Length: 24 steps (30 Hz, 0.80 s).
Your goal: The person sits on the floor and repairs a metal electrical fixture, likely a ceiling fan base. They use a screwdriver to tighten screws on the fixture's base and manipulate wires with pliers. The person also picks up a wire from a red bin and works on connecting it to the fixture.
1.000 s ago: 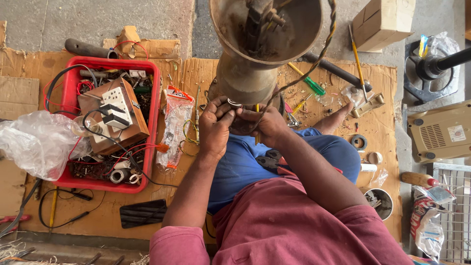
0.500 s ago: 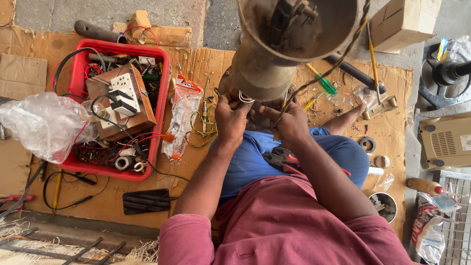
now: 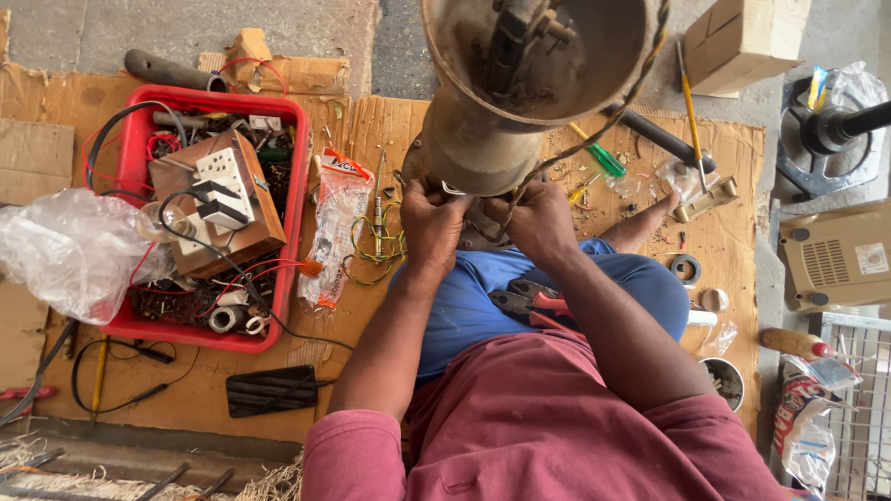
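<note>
Informal repair workshop, floor-level setup. Work surface is flattened cardboard laid over bare concrete. Left: 1 red plastic crate packed with wires, coils and a wooden switch board. A worn, rusty motor housing stands at the centre. Hand tools lie scattered around: green-handled screwdriver and yellow-handled screwdriver far right, red-handled pliers on the person's lap. Beige appliance casing at the right edge.

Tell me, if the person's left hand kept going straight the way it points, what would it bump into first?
The left hand points up the picture and already seems to touch the dusty metal housing, so that comes first, though depth is hard to judge.
</note>
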Tool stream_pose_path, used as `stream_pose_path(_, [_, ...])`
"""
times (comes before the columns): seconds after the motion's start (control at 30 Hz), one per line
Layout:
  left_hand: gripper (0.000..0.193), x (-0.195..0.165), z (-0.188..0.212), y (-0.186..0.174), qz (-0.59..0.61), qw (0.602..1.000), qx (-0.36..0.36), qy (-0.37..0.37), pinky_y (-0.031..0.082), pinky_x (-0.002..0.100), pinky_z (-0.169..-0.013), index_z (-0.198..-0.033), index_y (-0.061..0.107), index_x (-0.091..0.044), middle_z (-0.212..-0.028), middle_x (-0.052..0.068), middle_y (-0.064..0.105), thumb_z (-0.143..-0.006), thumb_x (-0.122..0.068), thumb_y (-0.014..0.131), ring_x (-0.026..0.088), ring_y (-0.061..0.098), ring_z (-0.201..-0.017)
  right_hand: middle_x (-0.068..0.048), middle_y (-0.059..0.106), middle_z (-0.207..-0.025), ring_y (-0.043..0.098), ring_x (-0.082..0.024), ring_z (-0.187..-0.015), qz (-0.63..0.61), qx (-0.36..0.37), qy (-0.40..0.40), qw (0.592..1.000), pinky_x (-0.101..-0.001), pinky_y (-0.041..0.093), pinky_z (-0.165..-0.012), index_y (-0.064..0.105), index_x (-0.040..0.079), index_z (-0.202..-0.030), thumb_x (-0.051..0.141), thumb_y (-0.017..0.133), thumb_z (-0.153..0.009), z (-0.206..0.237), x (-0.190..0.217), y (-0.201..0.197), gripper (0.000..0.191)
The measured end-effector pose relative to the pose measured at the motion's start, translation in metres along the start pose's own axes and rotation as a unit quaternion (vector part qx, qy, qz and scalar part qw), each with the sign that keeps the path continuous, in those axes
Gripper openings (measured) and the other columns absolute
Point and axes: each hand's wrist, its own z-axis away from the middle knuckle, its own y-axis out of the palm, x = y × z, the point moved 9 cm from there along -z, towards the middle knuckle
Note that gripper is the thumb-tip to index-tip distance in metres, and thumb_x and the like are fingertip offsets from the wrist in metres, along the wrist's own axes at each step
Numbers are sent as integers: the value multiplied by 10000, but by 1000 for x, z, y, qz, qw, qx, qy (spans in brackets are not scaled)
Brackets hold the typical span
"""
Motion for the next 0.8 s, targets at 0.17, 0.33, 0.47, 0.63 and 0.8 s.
stream_pose_path(0.17, [339, -1, -2, 1, -26, 999, -33, 4, 488, 249, -539, -977, 565, -1, -835, 58, 657, -773, -44, 833, 77, 580, -649, -66, 726, -775, 604, -98, -577, -171, 24, 24, 985, -244, 458, -496, 752, -1, -930, 128, 740, -930, -2, -12, 6, 130])
stream_pose_path(0.33, [282, 4, -5, 7, 48, 997, -28, -47, 393, 248, -401, -854, 548, -44, -690, 37, 594, -735, 13, 797, 91, 528, -512, -81, 718, -746, 578, -116, -498, -283, 29, 138, 949, -233, 391, -395, 690, 5, -920, 84, 694, -917, -5, -31, 18, 80])
stream_pose_path(0.47, [163, 7, -7, 9, 83, 989, 4, -125, 362, 231, -389, -781, 599, -58, -675, 32, 624, -748, 19, 739, 91, 530, -504, -45, 648, -680, 571, -120, -500, -379, 82, 195, 901, -240, 424, -425, 657, 40, -849, 82, 665, -921, -9, -28, 37, 84])
stream_pose_path(0.63, [108, 11, -11, 4, 90, 976, 27, -195, 390, 236, -417, -763, 617, -30, -680, 50, 612, -761, 51, 688, 109, 559, -536, 8, 567, -629, 440, -82, -458, -479, 181, 237, 826, -211, 354, -418, 638, 60, -793, 148, 606, -921, -3, -22, 60, 158])
stream_pose_path(0.8, [134, 18, -12, -4, 71, 975, 20, -211, 410, 232, -434, -767, 611, -36, -686, 53, 612, -789, 41, 718, 118, 571, -550, 30, 554, -632, 442, -81, -476, -535, 185, 257, 783, -233, 370, -441, 584, 87, -766, 167, 595, -950, 2, -26, 69, 201])
